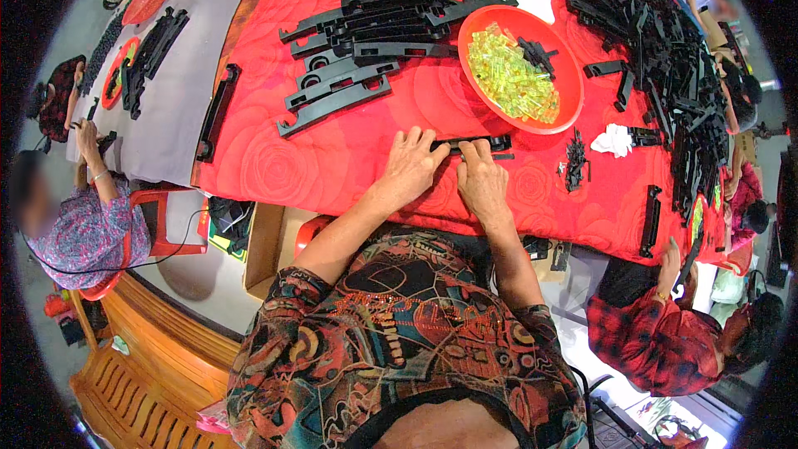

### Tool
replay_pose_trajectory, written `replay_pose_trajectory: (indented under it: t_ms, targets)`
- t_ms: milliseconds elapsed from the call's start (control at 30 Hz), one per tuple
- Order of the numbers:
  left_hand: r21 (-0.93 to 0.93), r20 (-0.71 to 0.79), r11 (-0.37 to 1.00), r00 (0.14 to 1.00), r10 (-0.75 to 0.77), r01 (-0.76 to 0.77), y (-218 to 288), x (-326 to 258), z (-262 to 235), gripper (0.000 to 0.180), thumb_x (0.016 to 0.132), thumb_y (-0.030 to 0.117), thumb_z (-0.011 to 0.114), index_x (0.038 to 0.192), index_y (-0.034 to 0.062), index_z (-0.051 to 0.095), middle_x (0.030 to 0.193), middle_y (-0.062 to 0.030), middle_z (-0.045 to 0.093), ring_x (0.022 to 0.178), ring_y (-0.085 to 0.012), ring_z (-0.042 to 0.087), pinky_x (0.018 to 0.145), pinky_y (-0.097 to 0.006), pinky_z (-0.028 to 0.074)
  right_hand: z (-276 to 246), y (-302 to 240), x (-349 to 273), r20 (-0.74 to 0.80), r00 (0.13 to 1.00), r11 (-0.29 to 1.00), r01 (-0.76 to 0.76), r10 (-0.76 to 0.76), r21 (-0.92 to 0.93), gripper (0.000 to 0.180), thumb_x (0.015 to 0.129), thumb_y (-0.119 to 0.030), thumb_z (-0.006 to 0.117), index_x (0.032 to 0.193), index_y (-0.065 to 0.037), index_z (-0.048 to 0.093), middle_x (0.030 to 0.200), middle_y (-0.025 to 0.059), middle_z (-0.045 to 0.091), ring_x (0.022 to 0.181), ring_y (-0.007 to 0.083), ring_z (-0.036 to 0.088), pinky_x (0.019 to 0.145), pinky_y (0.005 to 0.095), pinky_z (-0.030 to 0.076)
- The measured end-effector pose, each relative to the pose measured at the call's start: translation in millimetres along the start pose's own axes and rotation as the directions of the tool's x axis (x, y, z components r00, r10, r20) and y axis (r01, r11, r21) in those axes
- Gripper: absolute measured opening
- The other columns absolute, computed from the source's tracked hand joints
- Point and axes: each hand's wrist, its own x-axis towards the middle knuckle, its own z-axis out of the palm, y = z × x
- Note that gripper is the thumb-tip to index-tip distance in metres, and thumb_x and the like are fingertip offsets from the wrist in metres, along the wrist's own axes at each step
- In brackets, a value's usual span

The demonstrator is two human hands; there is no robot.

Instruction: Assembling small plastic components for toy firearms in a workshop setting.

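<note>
A long black plastic part (501,142) lies near the front edge of the red tablecloth, under both of my hands. My left hand (411,158) is bent over its left end, fingers closed on it. Against the middle of the part press the curled fingers of my right hand (484,183); any small piece between them is hidden. Just beyond sits a red bowl (570,110) with many small yellow-green see-through pieces (503,66) and a few small black pieces (536,56). Several slotted black plastic bars (345,90) are stacked beyond my left hand.
A little heap of thin black bits (575,162) and a crumpled white tissue (613,140) lie to the right. A large pile of black bars (657,50) covers the far right. Single bars rest at the left edge (218,112) and right front (651,220). People work on both sides.
</note>
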Motion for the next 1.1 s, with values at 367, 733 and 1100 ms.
replay_pose_trajectory:
  t_ms: [367, 733, 1100]
  targets:
    - [-0.054, -0.012, 0.998, 0.999, 0.038, -0.038, -7, -2, 5, 0.022, 0.074, 0.01, 0.054, 0.095, 0.0087, 0.062, 0.089, -0.0097, 0.05, 0.089, -0.027, 0.046, 0.071, -0.039, 0.038, 2, 5, 0, -0.106, 0.993, 0.99, 0.063, -0.05, 0.13, 0.023, 0.075, -0.008, 0.056, 0.098, -0.007, 0.056, 0.094, 0.0124, 0.052, 0.068, 0.0343, 0.06, 0.055, 0.0438, 0.049]
    - [-0.168, -0.01, 0.975, 0.989, 0.145, -0.145, -6, -8, -3, 0.02, 0.075, 0.011, 0.056, 0.093, 0.0096, 0.064, 0.085, -0.0078, 0.048, 0.083, -0.0252, 0.046, 0.069, -0.037, 0.037, -10, -7, -30, 0.106, 0.992, 0.995, -0.071, 0.063, 0.073, 0.033, 0.077, -0.007, 0.052, 0.11, -0.011, 0.053, 0.098, 0.0127, 0.049, 0.074, 0.0337, 0.059, 0.058, 0.0446, 0.048]
    - [-0.175, 0.074, 0.98, 0.991, 0.113, -0.099, -4, -4, -5, 0.019, 0.075, 0.012, 0.055, 0.092, 0.0092, 0.064, 0.087, -0.0076, 0.049, 0.086, -0.0247, 0.046, 0.07, -0.037, 0.036, -7, -7, -22, 0.158, 0.986, 0.998, -0.063, 0.063, 0.0, 0.036, 0.077, -0.011, 0.056, 0.112, -0.008, 0.05, 0.102, 0.0128, 0.047, 0.069, 0.0342, 0.059, 0.054, 0.0444, 0.049]
